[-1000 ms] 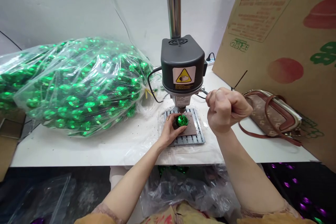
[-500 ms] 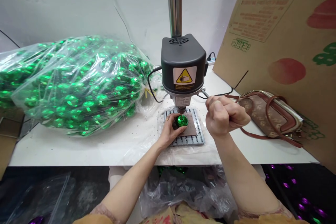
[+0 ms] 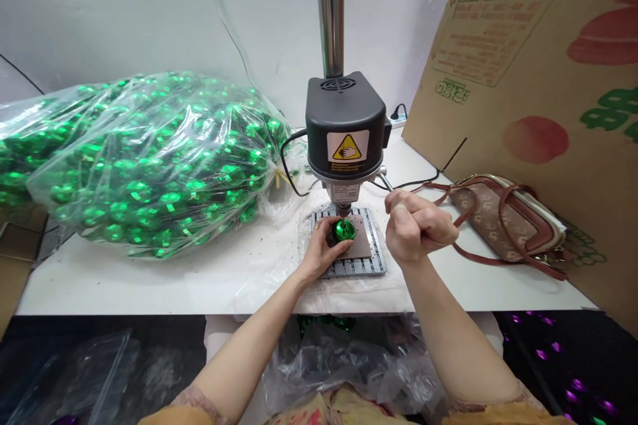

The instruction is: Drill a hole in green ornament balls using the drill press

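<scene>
A shiny green faceted ball (image 3: 343, 231) sits under the bit of a black bench drill (image 3: 345, 129), its tip at the top of the ball. My left hand (image 3: 321, 249) holds the ball down on a brown pad (image 3: 362, 246), which lies on a slotted metal plate (image 3: 349, 267). To the right of the drill, my right hand (image 3: 419, 227) forms a fist around the drill's thin feed lever (image 3: 387, 183).
A large clear bag of green balls (image 3: 149, 166) fills the table's left side. A brown handbag (image 3: 503, 222) and a cardboard sheet (image 3: 523, 80) stand at the right. Dark drill debris is scattered on the white table (image 3: 149, 285). Crumpled plastic (image 3: 349, 372) hangs below the front edge.
My right fist has moved down and slightly left, drawing the lever with it. The drill bit sits lower on the ball, and the left hand stays on the ball.
</scene>
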{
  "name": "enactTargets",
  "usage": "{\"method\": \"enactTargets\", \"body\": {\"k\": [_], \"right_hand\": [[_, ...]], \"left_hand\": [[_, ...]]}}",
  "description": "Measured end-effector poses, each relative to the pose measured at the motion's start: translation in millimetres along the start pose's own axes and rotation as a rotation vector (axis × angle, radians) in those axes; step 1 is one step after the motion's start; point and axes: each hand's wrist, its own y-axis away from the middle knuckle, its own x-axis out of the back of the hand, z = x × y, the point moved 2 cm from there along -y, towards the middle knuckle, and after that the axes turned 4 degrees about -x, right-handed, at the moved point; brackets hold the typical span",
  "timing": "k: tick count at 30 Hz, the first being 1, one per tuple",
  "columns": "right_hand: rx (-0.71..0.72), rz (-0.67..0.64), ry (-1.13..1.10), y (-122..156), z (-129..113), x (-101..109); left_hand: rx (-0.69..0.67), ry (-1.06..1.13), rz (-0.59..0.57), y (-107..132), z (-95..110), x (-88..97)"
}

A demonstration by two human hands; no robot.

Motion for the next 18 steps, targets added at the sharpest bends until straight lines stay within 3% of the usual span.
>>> {"method": "enactTargets", "body": {"k": [5, 8, 11, 15, 16, 18], "right_hand": [[-0.039, 0.062, -0.02, -7.1, -4.0, -5.8], [-0.269, 0.136, 0.03, -34.5, -8.3, -16.0], [-0.525, 0.09, 0.094, -64.5, -8.6, -27.1], [-0.588, 0.06, 0.104, -82.4, -4.2, -32.1], [-0.582, 0.061, 0.097, -82.7, -3.0, -32.0], [-0.554, 0.065, 0.081, -81.1, -1.7, -31.4]], "left_hand": [[0.017, 0.015, 0.017, 0.5, -0.2, -0.8], [0.044, 0.012, 0.045, -1.5, 2.9, -1.8], [0.051, -0.032, 0.131, 3.1, 12.7, -1.2], [-0.071, -0.164, 0.299, 46.3, 29.5, 2.7], [-0.156, -0.185, 0.264, 64.5, 32.3, 2.3], [-0.367, -0.222, 0.032, 105.5, 33.8, -2.5]]}}
